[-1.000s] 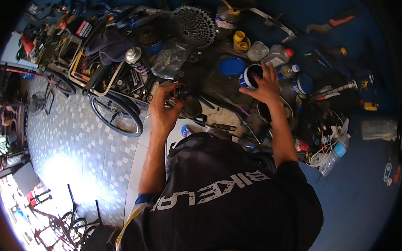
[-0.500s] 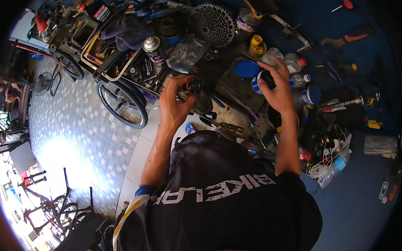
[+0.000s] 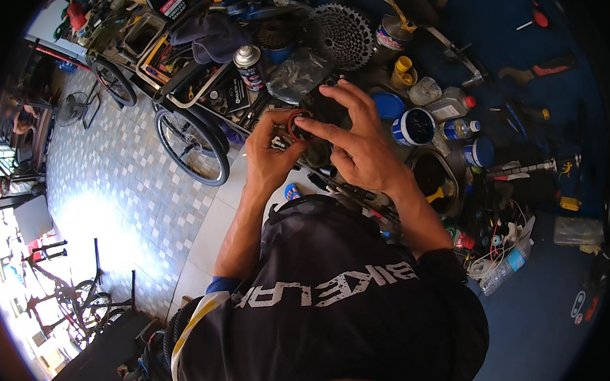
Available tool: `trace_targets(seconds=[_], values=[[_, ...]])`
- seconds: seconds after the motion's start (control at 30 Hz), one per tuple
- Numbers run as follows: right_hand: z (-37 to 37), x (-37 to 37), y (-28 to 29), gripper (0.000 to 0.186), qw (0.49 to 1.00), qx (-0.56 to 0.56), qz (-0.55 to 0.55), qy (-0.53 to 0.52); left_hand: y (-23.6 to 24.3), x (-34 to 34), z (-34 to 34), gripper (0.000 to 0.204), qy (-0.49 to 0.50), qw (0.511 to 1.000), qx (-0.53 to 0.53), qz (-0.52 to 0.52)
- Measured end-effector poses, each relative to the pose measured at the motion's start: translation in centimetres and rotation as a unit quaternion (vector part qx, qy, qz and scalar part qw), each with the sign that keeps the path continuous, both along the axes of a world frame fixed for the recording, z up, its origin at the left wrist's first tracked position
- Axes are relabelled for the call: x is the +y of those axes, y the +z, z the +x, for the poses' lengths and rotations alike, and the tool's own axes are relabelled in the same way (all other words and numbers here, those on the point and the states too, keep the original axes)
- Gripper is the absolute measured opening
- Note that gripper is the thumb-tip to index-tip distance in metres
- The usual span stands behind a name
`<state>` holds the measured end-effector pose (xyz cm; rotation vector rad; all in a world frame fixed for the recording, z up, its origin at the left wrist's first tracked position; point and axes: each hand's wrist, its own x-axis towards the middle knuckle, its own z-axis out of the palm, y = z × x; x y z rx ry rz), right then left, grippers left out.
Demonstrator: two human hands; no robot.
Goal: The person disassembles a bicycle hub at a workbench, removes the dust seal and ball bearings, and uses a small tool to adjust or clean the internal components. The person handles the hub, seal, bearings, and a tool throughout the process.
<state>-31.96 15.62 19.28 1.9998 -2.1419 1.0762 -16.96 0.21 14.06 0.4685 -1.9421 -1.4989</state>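
Observation:
My left hand (image 3: 267,159) pinches a small reddish ring-shaped part (image 3: 290,127) between thumb and fingers, above the cluttered bench. From the right, my right hand (image 3: 370,152) reaches across with its fingers spread, and its index fingertip meets the ring's opening. Whether anything is on that fingertip is too small to tell. Beyond the right wrist stands an uncovered blue-and-white tub (image 3: 398,133) with dark contents. A round blue lid (image 3: 388,105) lies just behind it. The inside of the ring is partly hidden by the finger.
A spray can (image 3: 247,66), a clear plastic bag (image 3: 297,76) and a large bicycle cassette (image 3: 342,37) crowd the bench's far side. Several bottles stand right of the tub, near a dark round basin (image 3: 454,204). A bicycle wheel (image 3: 192,146) is at left.
My right hand has left the tub and moved left to the ring, its fingers spreading. My left hand still holds the ring. The view has shifted slightly.

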Motion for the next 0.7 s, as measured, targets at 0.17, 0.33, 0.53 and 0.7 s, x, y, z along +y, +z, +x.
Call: trace_targets(seconds=[0.17, 0.33, 0.53, 0.7], values=[[0.2, 0.2, 0.5, 0.07, 0.999, 0.033, 0.01, 0.024, 0.2, 0.0, 0.4, 0.046, 0.012, 1.0, -0.015, -0.001], [-0.5, 0.1, 1.0, 0.067, 0.999, 0.049, -0.008, 0.004, 0.3, 0.3, 0.4, 0.041, 0.007, 1.0, -0.006, 0.012], [0.4, 0.5, 1.4, 0.068, 0.996, 0.08, 0.015, 0.035, 0.4, 0.2, 0.7, 0.041, 0.007, 1.0, -0.013, 0.016], [-0.3, 0.3, 1.2, 0.068, 0.998, 0.061, 0.013, -0.005, 0.3, 0.5, 0.3, 0.04, -0.007, 1.0, -0.013, 0.024]])
